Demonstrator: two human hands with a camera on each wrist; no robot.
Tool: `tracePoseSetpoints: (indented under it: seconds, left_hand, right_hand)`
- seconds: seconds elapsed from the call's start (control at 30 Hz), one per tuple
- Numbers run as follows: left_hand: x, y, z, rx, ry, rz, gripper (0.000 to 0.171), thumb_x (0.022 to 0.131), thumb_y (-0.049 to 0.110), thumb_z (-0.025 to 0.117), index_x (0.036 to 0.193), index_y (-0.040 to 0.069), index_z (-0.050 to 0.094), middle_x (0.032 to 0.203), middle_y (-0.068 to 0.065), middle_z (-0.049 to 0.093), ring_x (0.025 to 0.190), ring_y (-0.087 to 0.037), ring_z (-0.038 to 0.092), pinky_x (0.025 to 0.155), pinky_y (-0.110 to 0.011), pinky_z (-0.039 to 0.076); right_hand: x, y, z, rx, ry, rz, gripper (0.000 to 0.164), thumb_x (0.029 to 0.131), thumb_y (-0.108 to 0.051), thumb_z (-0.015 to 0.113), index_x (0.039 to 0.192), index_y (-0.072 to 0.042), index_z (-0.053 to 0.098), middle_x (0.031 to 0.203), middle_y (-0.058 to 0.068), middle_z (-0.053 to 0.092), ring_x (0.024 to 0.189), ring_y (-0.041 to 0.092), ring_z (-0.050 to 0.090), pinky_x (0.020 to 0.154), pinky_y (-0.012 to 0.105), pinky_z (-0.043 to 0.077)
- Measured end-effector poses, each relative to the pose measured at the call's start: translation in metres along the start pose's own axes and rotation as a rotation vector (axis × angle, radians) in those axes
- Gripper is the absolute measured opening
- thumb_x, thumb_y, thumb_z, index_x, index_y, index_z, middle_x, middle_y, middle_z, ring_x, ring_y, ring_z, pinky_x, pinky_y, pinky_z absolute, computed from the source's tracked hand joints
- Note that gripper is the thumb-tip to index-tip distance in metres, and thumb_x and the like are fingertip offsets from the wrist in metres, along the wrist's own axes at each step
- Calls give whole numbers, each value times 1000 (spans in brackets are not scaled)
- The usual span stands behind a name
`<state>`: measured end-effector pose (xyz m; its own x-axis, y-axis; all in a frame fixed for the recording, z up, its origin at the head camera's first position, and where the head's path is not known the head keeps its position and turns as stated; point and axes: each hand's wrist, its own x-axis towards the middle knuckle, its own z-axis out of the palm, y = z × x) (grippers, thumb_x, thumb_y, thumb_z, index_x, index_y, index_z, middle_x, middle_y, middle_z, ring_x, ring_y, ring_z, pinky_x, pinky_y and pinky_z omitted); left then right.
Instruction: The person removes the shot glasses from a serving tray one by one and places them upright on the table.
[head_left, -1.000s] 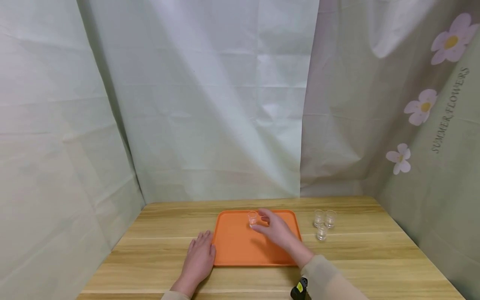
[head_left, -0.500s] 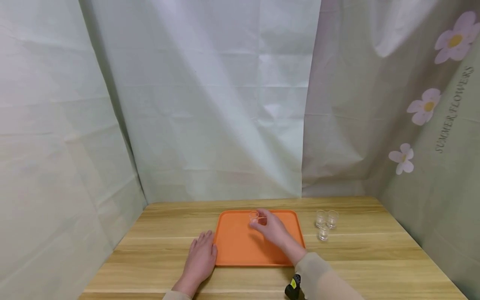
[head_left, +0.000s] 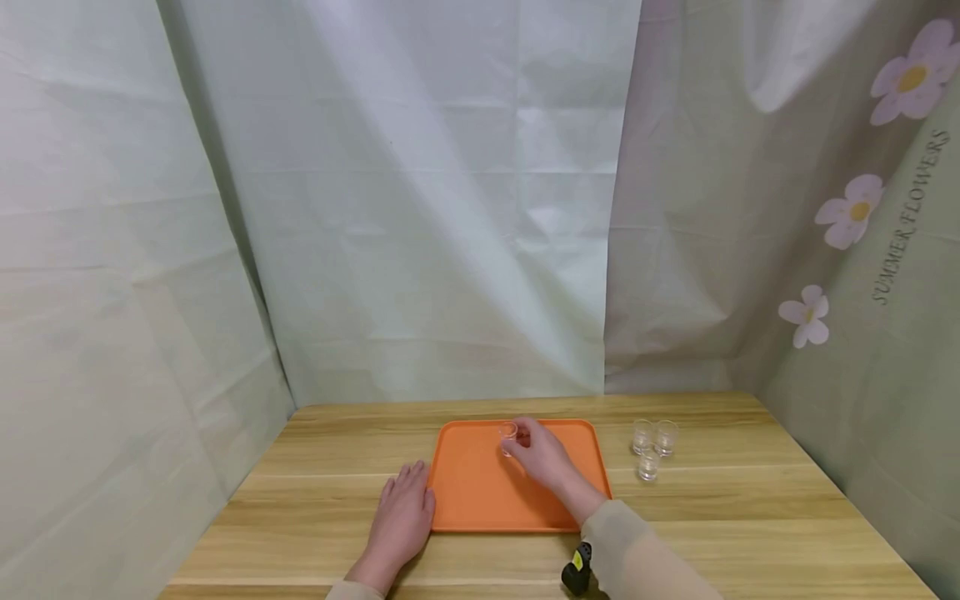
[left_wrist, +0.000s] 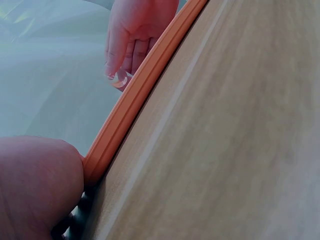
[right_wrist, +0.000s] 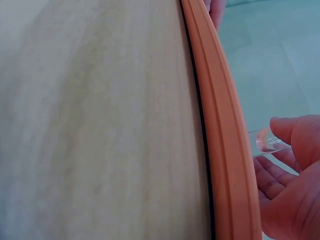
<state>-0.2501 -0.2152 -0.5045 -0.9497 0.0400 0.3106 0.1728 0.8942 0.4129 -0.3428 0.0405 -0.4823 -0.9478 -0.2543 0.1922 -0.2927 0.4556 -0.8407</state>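
A small clear shot glass (head_left: 507,432) stands upright near the back middle of the orange tray (head_left: 480,492). My right hand (head_left: 542,452) pinches it from the right, the thumb on the near side and the fingers behind. In the right wrist view, the thumb lies against the clear glass (right_wrist: 264,141); the tray's rim (right_wrist: 225,130) hides part of the fingers. My left hand (head_left: 400,512) rests flat on the table with fingers straight, its thumb side against the tray's left edge.
Another 3 clear shot glasses (head_left: 648,467) stand close together on the wooden table (head_left: 720,517), right of the tray. Pale cloth (head_left: 450,208) hangs behind and at both sides. A black wrist device (head_left: 577,570) sits by the right sleeve.
My right hand's fingers have closed in from a looser spread to a pinch on the shot glass. The left hand and tray have stayed in place.
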Motion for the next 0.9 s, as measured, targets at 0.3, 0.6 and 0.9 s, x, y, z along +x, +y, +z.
tracePoseSetpoints:
  seconds: [0.3,0.6,0.9]
  left_hand:
    - [1,-1,1,9,-6,-1,45,109,10,60,148,-12,60,156,-32,57,150,-54,46,126,-72,29]
    - [0,-2,2,-6,-14,-12,45,110,10,58,149,-12,59,157,-32,56,151,-55,45,127,-71,28]
    - [1,-1,0,5,-13,-1,45,110,10,59,149,-12,60,157,-32,56,151,-55,45,126,-72,28]
  right_hand:
    - [-2,1,0,28,-9,-16,29,109,-28,75,127,-8,68,118,4,72,109,24,69,79,40,60]
    - [-7,-3,-1,62,-3,8,28,107,-25,77,125,-6,70,114,3,72,107,23,69,84,41,60]
    - [-18,-11,-16,77,29,-27,30,107,-28,77,127,-6,72,114,3,75,108,22,72,94,47,59]
